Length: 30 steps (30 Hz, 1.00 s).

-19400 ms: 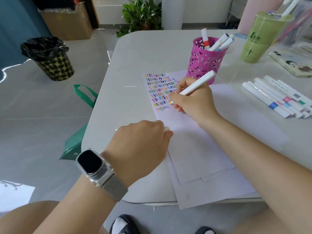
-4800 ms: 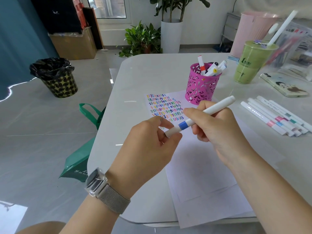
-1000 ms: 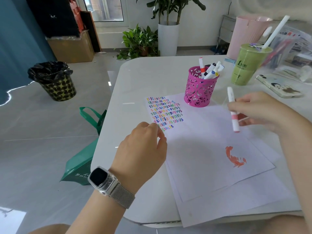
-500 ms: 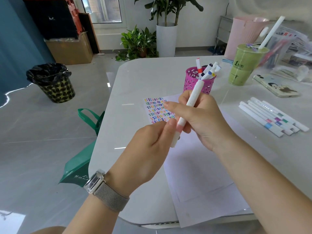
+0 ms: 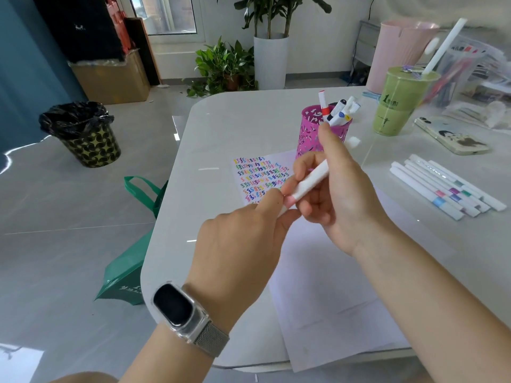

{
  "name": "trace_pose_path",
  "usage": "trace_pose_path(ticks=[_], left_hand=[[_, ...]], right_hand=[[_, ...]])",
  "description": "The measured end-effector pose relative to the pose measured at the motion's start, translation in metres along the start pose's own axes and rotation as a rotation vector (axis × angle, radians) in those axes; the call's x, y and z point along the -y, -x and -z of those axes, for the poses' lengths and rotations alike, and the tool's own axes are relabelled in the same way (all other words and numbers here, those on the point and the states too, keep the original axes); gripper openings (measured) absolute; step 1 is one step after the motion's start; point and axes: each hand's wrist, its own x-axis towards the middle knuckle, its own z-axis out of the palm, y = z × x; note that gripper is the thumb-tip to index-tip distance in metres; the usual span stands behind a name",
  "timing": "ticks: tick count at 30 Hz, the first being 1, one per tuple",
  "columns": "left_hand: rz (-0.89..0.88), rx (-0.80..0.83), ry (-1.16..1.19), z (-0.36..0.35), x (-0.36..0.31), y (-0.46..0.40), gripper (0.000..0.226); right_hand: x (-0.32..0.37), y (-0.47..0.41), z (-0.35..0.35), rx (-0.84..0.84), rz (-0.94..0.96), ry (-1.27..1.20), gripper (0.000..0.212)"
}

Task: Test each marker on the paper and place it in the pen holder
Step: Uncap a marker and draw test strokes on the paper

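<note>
The right hand (image 5: 336, 194) holds a pink marker (image 5: 309, 181); the left hand (image 5: 243, 241) pinches its cap end. Uncapping is probably in hand; next, a test stroke on the paper (image 5: 326, 286).

Honestly you can only read a big "1" on the green drink cup (image 5: 394, 106); its smaller print and the green bag's (image 5: 125, 283) lettering are too blurry.

Bright daylight from the window (image 5: 166, 15) glares off the floor (image 5: 69, 217); edges bend, corners blur.
</note>
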Motion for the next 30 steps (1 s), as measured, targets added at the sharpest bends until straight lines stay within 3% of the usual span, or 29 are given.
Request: trace_pose_path(ticks=[9, 13, 19, 24, 30], left_hand=[[-0.13, 0.071, -0.065, -0.006, -0.019, 0.009, 0.028], [-0.065, 0.074, -0.107, -0.008, -0.035, 0.006, 0.027], [0.016, 0.083, -0.118, -0.002, -0.049, -0.002, 0.028], [-0.027, 0.297, -0.109, -0.003, -0.033, 0.038, 0.027], [0.049, 0.259, -0.083, -0.001, -0.016, 0.023, 0.029]], right_hand=[[-0.008, -0.002, 0.001, -0.185, -0.074, -0.128, 0.06], [-0.008, -0.012, 0.005, -0.215, -0.121, -0.339, 0.052], [-0.006, -0.027, 0.016, -0.225, -0.139, -0.419, 0.045], [0.026, -0.047, 0.071, -0.455, 0.035, -0.589, 0.034], [0.0, -0.047, 0.064, -0.34, -0.069, -0.497, 0.043]])
